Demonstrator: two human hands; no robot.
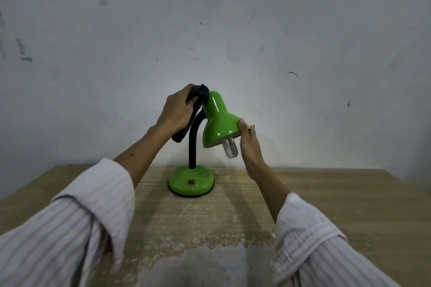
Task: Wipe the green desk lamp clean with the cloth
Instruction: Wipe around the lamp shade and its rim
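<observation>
The green desk lamp (219,121) stands at the back middle of the table on a round green base (190,182) with a red switch, a black bendy neck and a bare bulb (230,149) under the shade. My left hand (178,110) grips a dark cloth (200,94) and presses it against the top back of the shade; the cloth's tail hangs down beside the neck. My right hand (249,142) holds the shade's lower right rim, thumb on the outside, fingers behind the rim.
The wooden table (326,205) is worn, with a grey scuffed patch at its front middle. A stained white wall (233,30) rises right behind the lamp. Both forearms wear striped pale sleeves.
</observation>
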